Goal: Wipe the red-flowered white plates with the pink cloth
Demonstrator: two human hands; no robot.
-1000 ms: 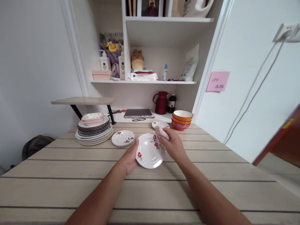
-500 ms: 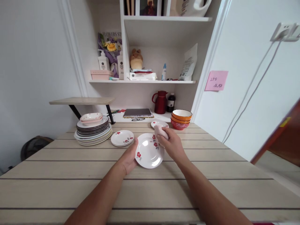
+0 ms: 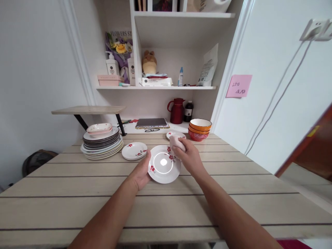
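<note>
A white plate [image 3: 162, 173] with red flowers and grey leaves is tilted toward me above the table. Gripping its left rim is my left hand [image 3: 141, 173], thumb on the edge and the other fingers hidden behind. My right hand [image 3: 190, 157] is closed around a bunched pale cloth [image 3: 176, 142] at the plate's upper right rim. Beyond the left hand lie similar flowered plates [image 3: 133, 149], one on another. More small flowered plates [image 3: 172, 134] sit behind the cloth, partly covered by it.
At the left stands a tall stack of plates [image 3: 102, 147] topped by pink-edged dishes [image 3: 99, 128], near a small raised wooden shelf [image 3: 88, 110]. Stacked orange and red bowls [image 3: 199, 129] are at the back right. Behind are a red jug [image 3: 176, 111], dark bottle [image 3: 188, 112], laptop [image 3: 151, 122] and glasses [image 3: 152, 130].
The view has shifted slightly, so everything sits a little higher in the picture. Light reflections on the plate have changed shape. Both hands keep their holds.
</note>
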